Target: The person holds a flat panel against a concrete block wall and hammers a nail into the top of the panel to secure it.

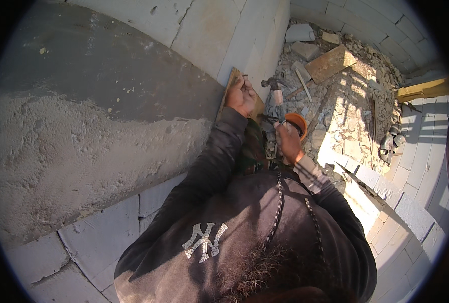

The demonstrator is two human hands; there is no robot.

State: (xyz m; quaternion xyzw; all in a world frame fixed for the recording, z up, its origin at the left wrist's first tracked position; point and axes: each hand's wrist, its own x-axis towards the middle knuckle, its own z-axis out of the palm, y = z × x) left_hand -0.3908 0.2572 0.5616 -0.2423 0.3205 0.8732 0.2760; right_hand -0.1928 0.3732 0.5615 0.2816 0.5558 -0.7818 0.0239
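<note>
My left hand (pixel 240 97) is against a narrow wooden board (pixel 258 107) beside the wall corner. Its fingers are pinched around what looks like a nail (pixel 245 76), with a thin dark end showing. My right hand (pixel 288 141) is closed, lower and to the right. From it a claw hammer (pixel 278 97) points away from me, its dark head up near the rubble and its handle pale and worn. A short dark piece by the right thumb is too small to make out. Just beyond that hand is an orange rounded container (pixel 297 122), partly hidden.
A wall of pale blocks (pixel 209 30) with a grey plastered band (pixel 133 76) rises at left. Rubble (pixel 345 116) covers the ground ahead and right, with a loose brown slab (pixel 330 64). A yellowish timber (pixel 423 90) juts in at right, above dark metal pieces (pixel 391 141).
</note>
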